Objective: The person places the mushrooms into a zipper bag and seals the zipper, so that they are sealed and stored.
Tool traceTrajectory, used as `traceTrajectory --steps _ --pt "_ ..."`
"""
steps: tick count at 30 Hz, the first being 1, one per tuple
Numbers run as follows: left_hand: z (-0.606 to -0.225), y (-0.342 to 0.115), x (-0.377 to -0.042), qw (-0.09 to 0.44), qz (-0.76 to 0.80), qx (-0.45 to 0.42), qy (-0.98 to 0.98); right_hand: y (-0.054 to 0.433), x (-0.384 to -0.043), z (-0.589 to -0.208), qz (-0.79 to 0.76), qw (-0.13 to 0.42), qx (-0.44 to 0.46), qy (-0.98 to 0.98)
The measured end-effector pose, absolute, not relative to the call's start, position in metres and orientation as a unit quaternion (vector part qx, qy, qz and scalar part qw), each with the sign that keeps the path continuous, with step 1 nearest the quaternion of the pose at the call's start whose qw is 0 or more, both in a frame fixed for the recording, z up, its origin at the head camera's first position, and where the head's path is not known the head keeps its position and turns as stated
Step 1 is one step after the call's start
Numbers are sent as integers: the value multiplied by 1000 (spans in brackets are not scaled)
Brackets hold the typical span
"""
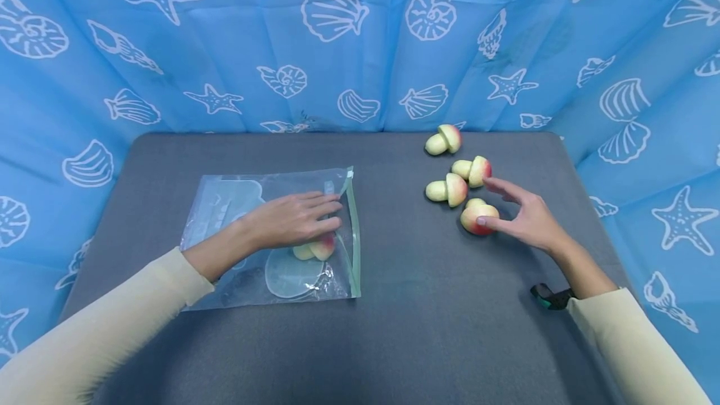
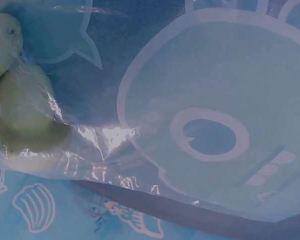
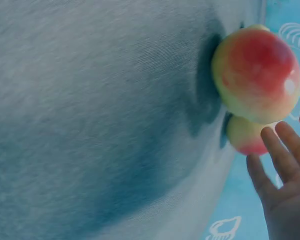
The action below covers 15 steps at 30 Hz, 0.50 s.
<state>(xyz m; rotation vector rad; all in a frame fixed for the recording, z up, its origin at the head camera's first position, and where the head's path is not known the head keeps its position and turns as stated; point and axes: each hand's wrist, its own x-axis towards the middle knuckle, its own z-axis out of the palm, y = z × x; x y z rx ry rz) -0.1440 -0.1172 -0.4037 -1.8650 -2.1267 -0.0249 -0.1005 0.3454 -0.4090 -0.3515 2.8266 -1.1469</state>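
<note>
A clear zip bag [image 1: 247, 286] with a pale green closure edge lies flat on the left of the table. My left hand [image 1: 295, 220] rests over it with fingers extended toward the closure. Beside and partly under that hand is a mushroom-shaped piece [image 1: 317, 249] with a pink-red cap; through the plastic, the left wrist view shows greenish rounded pieces [image 2: 27, 100]. My right hand [image 1: 525, 220] has its fingers spread, thumb at the nearest mushroom [image 1: 477, 212]; contact is unclear. In the right wrist view a red-yellow cap [image 3: 257, 75] stands just beyond the fingertips.
More pale yellow mushrooms with reddish caps lie close together at right: one beside the nearest [image 1: 447, 190], one behind [image 1: 472, 170], one near the far edge [image 1: 444, 140]. A blue shell-print curtain [image 1: 388, 67] hangs around the grey table [image 1: 405, 330].
</note>
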Motion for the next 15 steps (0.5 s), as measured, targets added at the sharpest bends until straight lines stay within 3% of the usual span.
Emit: traceTrajectory --steps 7,15 --pt "-405 -116 -145 152 -2 -650 -745 354 -100 -417 -417 97 -70 901" --pt "-403 -116 -145 153 0 -649 -745 357 -99 -423 -429 118 -55 894"
